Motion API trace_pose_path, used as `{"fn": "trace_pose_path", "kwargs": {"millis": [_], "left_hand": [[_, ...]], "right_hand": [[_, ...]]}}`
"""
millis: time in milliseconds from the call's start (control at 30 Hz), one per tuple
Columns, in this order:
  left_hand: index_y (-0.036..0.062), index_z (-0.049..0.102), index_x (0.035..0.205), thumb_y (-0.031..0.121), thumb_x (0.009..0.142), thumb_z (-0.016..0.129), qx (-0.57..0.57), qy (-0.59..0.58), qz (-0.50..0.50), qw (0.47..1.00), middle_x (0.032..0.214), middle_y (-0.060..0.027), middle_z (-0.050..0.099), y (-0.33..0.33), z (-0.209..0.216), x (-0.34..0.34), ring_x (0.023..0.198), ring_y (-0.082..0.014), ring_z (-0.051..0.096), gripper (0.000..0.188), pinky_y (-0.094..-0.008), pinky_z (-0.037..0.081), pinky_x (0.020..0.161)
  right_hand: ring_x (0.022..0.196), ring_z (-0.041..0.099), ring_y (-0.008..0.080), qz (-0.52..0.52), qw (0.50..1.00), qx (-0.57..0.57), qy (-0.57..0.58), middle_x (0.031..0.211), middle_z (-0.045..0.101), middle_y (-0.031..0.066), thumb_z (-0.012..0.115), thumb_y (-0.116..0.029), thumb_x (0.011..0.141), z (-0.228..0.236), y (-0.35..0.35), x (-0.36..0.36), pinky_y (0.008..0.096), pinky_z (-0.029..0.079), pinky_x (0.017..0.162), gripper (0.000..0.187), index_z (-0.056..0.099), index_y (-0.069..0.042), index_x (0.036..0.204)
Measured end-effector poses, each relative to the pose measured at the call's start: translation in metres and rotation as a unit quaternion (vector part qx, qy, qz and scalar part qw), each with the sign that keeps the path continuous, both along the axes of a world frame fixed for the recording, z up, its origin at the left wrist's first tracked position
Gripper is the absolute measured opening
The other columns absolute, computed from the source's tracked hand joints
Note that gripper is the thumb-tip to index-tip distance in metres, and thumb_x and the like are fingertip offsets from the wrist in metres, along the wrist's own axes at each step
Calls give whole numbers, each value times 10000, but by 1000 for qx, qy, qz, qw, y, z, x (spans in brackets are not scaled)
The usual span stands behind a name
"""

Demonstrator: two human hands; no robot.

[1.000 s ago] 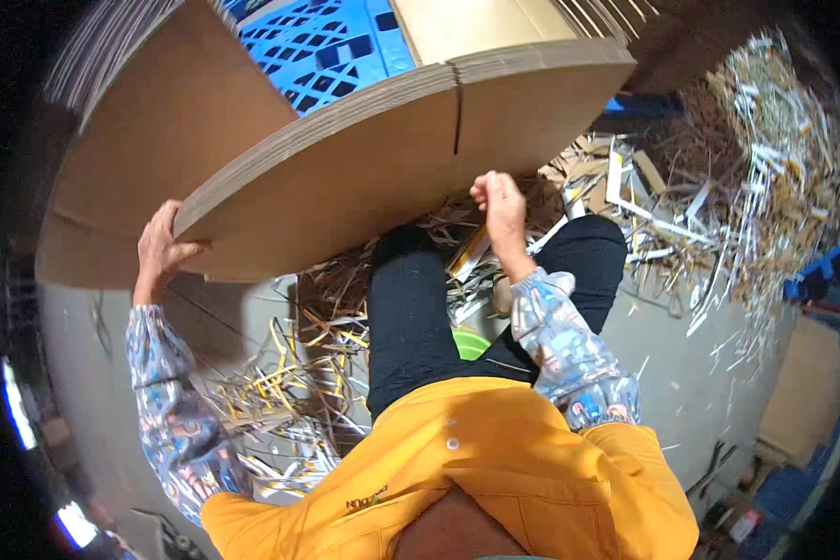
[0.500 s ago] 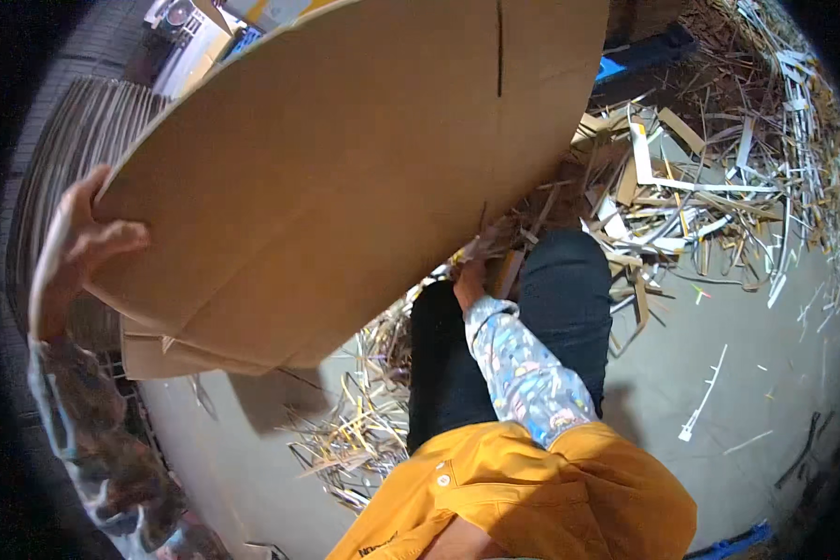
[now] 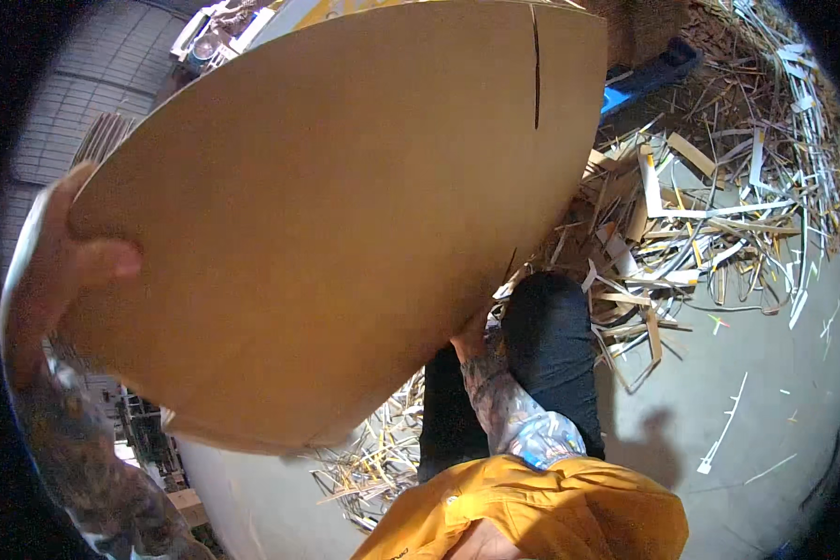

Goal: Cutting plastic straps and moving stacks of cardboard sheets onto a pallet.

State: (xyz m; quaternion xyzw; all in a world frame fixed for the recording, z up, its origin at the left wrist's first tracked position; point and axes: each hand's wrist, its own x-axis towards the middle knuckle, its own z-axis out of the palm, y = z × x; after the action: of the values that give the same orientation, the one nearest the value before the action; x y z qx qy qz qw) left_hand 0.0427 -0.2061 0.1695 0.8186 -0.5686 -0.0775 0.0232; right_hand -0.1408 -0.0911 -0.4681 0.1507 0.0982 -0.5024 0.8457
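Note:
A large brown cardboard sheet [image 3: 327,215] fills the upper left and middle, with a dark slit near its upper right. My left hand [image 3: 61,261] grips its left edge, thumb on the face and fingers around behind. At the sheet's lower right edge, in front of my knees, my right hand [image 3: 472,334] holds on; its fingertips are mostly hidden by the cardboard. The sheet is raised off the floor and tilted. More cardboard [image 3: 261,446] shows along its lower edge.
Cardboard strips and paper offcuts [image 3: 681,224] pile up at the right, with another heap [image 3: 383,467] below the sheet. Behind the sheet's left edge stands a stack of cardboard [image 3: 105,138]. A blue and black object [image 3: 649,79] lies at the upper right. Thin scraps dot the grey floor [image 3: 681,373].
The cardboard sheet has swung up and nearer, now covering more of the stack at the left. My left hand has moved with its edge, and my right hand sits slightly lower.

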Motion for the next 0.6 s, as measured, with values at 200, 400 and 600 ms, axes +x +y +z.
{"fn": "trace_pose_path", "kwargs": {"millis": [200, 400, 600], "left_hand": [[-22, 466, 1183, 333, 624, 697, 34, -41, -6, 999, 1039, -128, 585, 102, 26, 42, 932, -230, 578, 701, -361, 472, 817], [9, 287, 1354, 62, 498, 526, -172, 39, 150, 973, 1260, -142, 451, 377, 24, 171, 1020, -269, 522, 890, -339, 495, 784], [-10, 505, 1131, 149, 702, 571, -391, 159, 303, 855, 1020, -70, 524, 393, -244, 211, 897, -173, 501, 463, -292, 436, 759]], "right_hand": [[1215, 385, 261, -32, 999, -7, 13, 1355, 386, 85, 311, -637, 870, 82, -115, 78, 398, 339, 992, 711, 353, -105, 1339], [1205, 412, 261, -54, 985, -79, 145, 1348, 409, 67, 305, -580, 904, 173, -166, 72, 410, 336, 1005, 642, 361, -106, 1333], [1145, 473, 255, -117, 868, -327, 356, 1292, 471, 81, 314, -617, 883, 304, -302, 36, 395, 378, 964, 686, 416, -76, 1293]]}}
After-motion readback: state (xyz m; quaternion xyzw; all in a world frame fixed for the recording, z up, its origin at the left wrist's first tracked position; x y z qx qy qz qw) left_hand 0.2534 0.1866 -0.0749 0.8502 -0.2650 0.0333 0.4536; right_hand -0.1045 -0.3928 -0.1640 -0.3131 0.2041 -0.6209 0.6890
